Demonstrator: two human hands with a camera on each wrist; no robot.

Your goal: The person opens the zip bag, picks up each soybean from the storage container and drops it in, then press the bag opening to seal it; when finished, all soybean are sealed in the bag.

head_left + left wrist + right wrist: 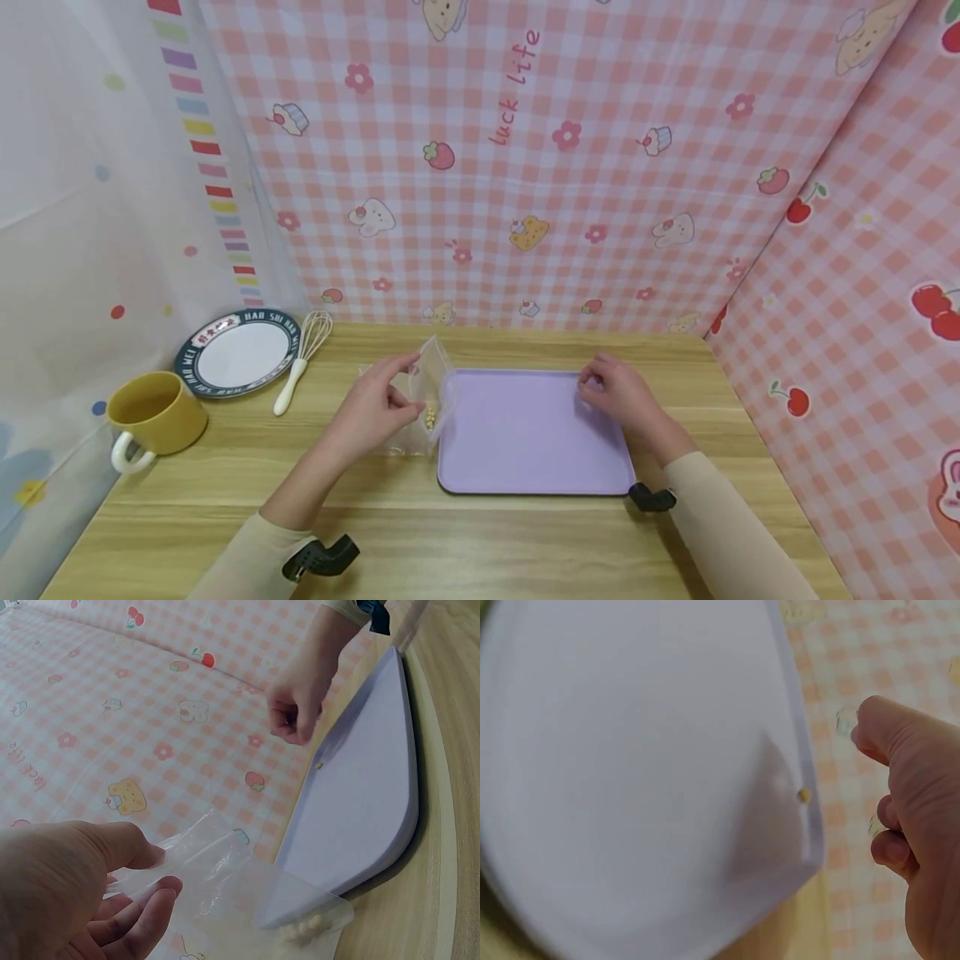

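With thumb and fingers, my left hand (378, 404) pinches a clear plastic bag (435, 371) by its upper part, at the left edge of a lilac tray (536, 433). Small pale yellow pieces, like beans or kernels (304, 930), lie bunched in the bottom of the bag. My right hand (617, 392) hovers over the tray's far right corner, fingers curled and thumb close to the forefinger, nothing visible between them. One small yellow piece (804, 795) lies inside the tray by its far rim, near that hand.
On the left of the wooden table (480, 550) stand a yellow mug (161, 421) with a white handle, a dark-rimmed plate (243, 358) and a whisk (300, 362). A pink checked cloth (480, 192) hangs behind the table and along its right side.
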